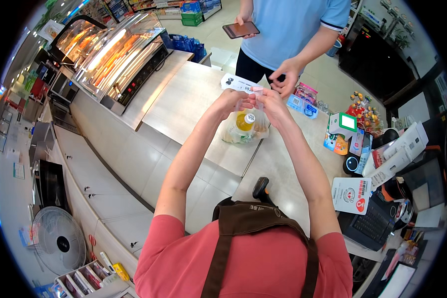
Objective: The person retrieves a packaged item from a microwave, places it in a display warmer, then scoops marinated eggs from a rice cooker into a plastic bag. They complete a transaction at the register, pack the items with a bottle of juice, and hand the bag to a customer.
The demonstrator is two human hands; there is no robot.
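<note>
Both my arms reach out over the counter to a clear plastic bag [261, 128]. Inside it stands a bottle [244, 120] with a white cap and yellow contents. My left hand [232, 101] is closed on the bag's top at its left side. Close beside it, my right hand [273, 105] pinches the top at the right. The bag's lower part is at the counter top. Just beyond my right hand is the free hand [286, 78] of a person in a light blue shirt, whose other hand holds a phone [241, 30].
A lit food warmer [121, 57] stands at the left. On the right are a green-and-white payment box [342, 123], a keyboard [370, 223] and lollipops [365, 111]. A handheld scanner [261, 188] lies near my body. A fan [59, 241] stands at lower left.
</note>
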